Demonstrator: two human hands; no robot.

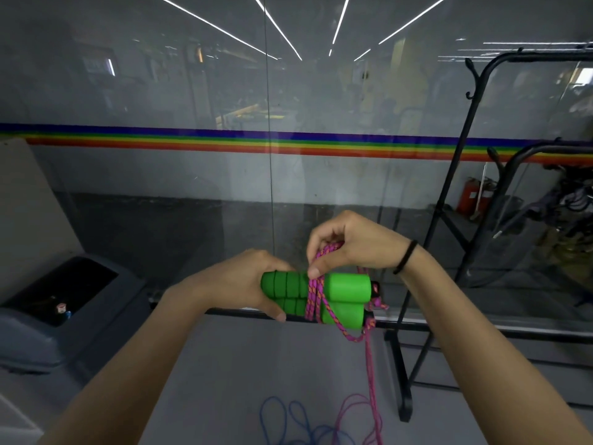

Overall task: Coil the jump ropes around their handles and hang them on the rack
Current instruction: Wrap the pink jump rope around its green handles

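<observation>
The left hand (247,281) grips two green foam handles (324,300) side by side, fingers curled around their ribbed left ends, holding them roughly level in mid-air above the floor (224,364). A pink braided jump rope (314,297) is wound several turns around the middle of the two handles. The right hand (349,242) sits just above the handles, closed on a bight of that same pink rope, with the thumb tip pressing down where the turns cross the upper handle. A black band (406,256) circles the right wrist.

From the right ends of the handles the rope's loose length drops straight down to the floor, where it lies in slack loops beside a blue jump rope (288,422) near the bottom edge of the view.

A black metal rack (449,194) with curled hooks stands to the right, its foot on the floor just beside the hanging rope; dark items hang on its far side, too dim to tell apart. Behind the hands is a glass wall (192,91) with a rainbow stripe (224,139) across it. A grey bin (48,316) with a dark opening sits on the floor at the left.
</observation>
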